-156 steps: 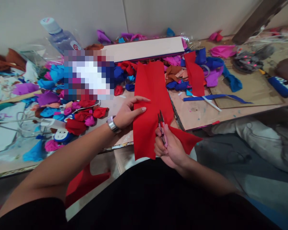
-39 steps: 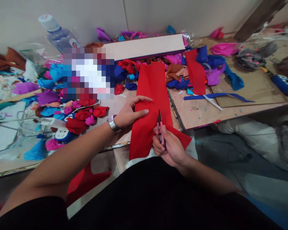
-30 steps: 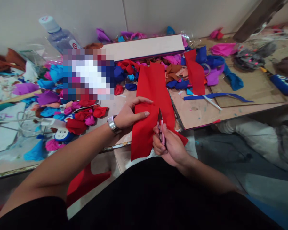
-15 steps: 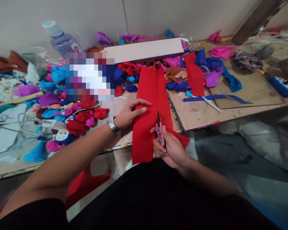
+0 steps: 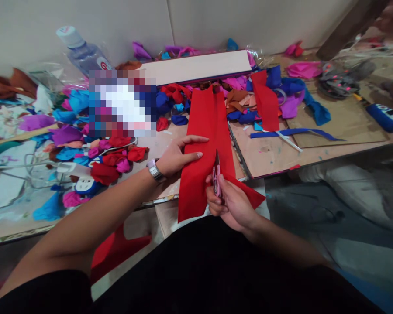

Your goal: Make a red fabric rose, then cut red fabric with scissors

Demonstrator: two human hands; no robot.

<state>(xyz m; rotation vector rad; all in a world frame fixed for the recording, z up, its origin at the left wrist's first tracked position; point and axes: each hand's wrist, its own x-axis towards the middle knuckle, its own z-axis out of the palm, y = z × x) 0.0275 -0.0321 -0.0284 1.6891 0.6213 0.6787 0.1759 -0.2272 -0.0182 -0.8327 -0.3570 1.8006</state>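
A long red sheet (image 5: 199,174), cloth or crepe paper, hangs over the table's front edge towards me. A slit divides its lower part into two flaps, the right one folded out sideways. My left hand (image 5: 175,159) is at the sheet's left edge, thumb and index finger stretched on top; its other fingers are hidden. In my right hand (image 5: 229,200) are small pink-handled scissors (image 5: 216,179), fingers wrapped round the handles. Their dark blades point away from me at the top of the slit.
Crumpled coloured pieces (image 5: 108,172) crowd the table's left and back. A bottle (image 5: 88,56) stands behind them. A pale board (image 5: 196,67) lies at the back. To the right are a smaller red piece (image 5: 265,102), a blue strip (image 5: 291,133) and cardboard (image 5: 334,126). A power socket (image 5: 85,185) lies at left.
The right flap has swung a little further out to the right. My right hand and the scissors have shifted slightly left and away from me. My left thumb has moved slightly.
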